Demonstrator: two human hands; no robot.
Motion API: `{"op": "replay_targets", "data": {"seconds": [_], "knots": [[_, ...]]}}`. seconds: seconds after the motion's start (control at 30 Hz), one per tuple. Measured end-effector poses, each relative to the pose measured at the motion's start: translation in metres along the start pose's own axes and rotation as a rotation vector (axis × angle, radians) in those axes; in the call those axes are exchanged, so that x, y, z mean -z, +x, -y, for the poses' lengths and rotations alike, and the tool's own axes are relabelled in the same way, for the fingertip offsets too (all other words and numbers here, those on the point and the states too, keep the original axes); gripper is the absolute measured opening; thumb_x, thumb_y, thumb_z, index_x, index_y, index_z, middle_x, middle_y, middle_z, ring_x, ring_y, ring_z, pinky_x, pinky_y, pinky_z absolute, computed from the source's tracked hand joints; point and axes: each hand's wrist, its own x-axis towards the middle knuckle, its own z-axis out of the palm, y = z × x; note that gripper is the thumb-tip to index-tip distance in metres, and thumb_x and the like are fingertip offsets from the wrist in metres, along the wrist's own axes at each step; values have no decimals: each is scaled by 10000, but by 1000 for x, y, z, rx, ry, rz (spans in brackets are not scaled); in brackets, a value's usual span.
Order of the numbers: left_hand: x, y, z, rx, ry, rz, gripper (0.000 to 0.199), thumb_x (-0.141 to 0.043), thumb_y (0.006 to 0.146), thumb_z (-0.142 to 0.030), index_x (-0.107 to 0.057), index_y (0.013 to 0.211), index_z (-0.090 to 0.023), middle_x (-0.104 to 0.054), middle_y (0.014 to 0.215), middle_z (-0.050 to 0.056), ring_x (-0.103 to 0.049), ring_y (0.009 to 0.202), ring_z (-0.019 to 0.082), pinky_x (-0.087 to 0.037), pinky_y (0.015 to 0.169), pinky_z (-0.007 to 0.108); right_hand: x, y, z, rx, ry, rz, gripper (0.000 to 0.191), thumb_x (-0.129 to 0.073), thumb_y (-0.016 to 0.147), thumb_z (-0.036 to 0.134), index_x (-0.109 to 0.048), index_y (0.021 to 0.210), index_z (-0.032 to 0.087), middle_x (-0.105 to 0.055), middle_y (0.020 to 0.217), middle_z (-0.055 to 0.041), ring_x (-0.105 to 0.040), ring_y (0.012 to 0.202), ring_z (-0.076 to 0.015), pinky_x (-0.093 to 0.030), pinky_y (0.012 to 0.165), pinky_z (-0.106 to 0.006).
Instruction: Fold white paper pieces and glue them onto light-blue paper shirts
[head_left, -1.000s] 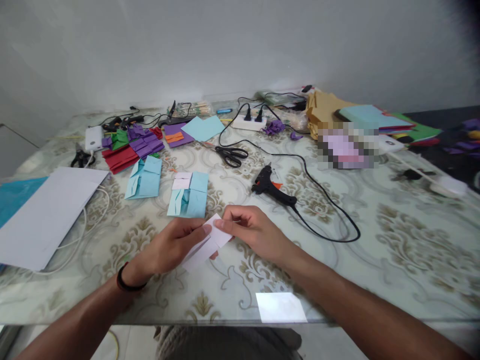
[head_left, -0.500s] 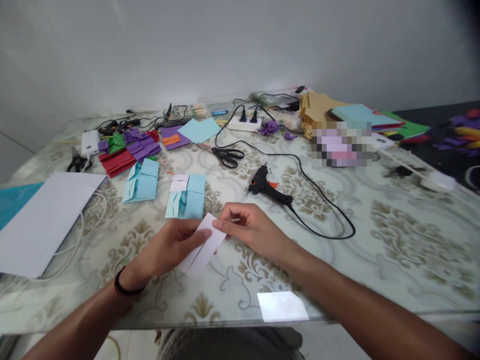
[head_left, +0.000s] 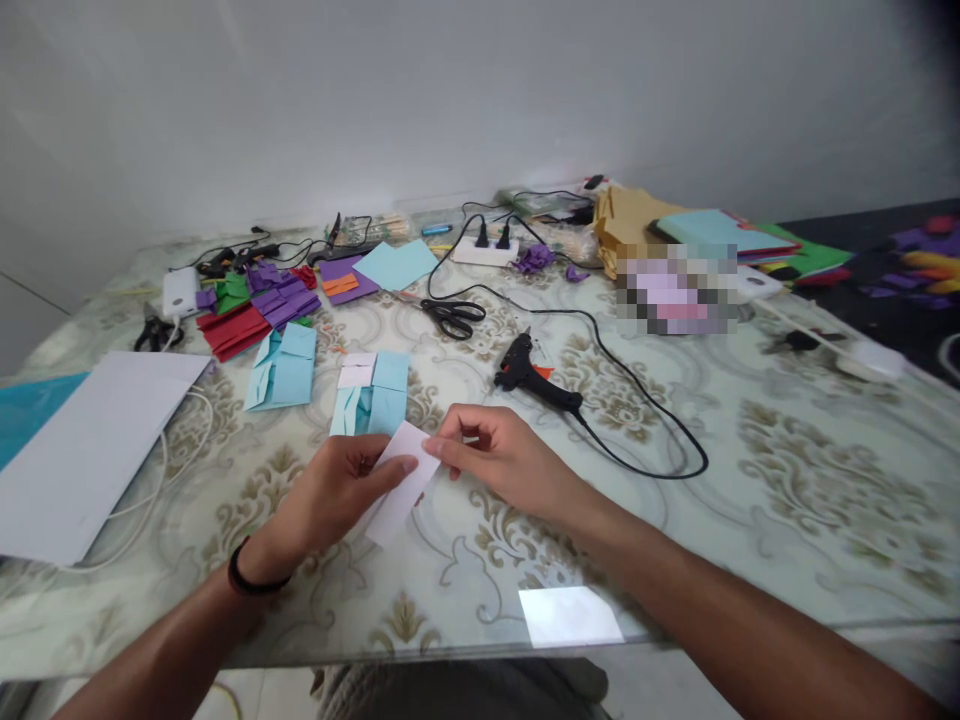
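Observation:
A folded strip of white paper (head_left: 406, 487) is held slantwise above the patterned tabletop. My left hand (head_left: 346, 487) pinches it along its left side, thumb on top. At its upper right corner, my right hand (head_left: 491, 455) grips the edge between thumb and fingers. Just beyond my left hand lies a folded light blue paper piece (head_left: 388, 378) with a pale pink square on it, its lower part covered by the hand. Another folded light blue paper piece (head_left: 291, 368) rests to its left. A black glue gun (head_left: 536, 375) lies past my right hand.
Black-handled scissors (head_left: 455, 317) lie behind the glue gun, near a white power strip (head_left: 486, 251). Folded purple paper strips (head_left: 285, 300) and red ones (head_left: 232, 330) are heaped at back left. White sheets (head_left: 105, 450) lie at the left, over a white cable. The glue gun's black cord loops rightward.
The white paper, which showed two flaps with a gap between them, now appears as one narrower strip, folded together. Both hands keep their grip and have barely moved.

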Motion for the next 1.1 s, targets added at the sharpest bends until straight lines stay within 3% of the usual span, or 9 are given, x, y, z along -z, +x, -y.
{"op": "replay_targets", "data": {"seconds": [0.2,0.4,0.63,0.87,1.1], "knots": [[-1,-1,1,20,-113,-55,470,-643,945,-589,-755,830,-147,-686,672,26,-540,528,119,-359,447,205,1,-1,1,16,38,-2,338,-815,830,473,-678,782,168,-655,743,-1,-583,666,-139,-463,648,-271],[-1,1,5,56,-183,62,388,-723,905,-538,-801,965,-163,-757,794,49,-610,614,144,-433,520,218,0,-3,1,40,22,24,338,-798,843,452,-650,727,172,-581,661,18,-502,631,-132,-389,601,-268],[-4,-2,-4,-18,-77,204,374,-625,975,-471,-767,861,-144,-709,767,37,-559,652,146,-428,583,248,-6,-3,0,27,41,70,194,-750,854,347,-673,823,171,-614,759,7,-535,698,-135,-420,646,-262],[-5,-5,-10,-293,225,9,440,-458,1067,-354,-462,666,-172,-345,617,-62,-305,587,93,-261,547,242,-7,-4,-6,74,-46,89,65,-684,816,186,-638,771,194,-613,757,19,-535,694,-132,-443,669,-265],[3,-6,-9,-373,304,-56,454,-468,1063,-321,-348,646,-188,-271,602,-66,-255,563,93,-225,517,250,1,-2,-1,100,-107,82,108,-691,808,209,-620,729,191,-601,704,22,-533,672,-135,-434,656,-267]]}}
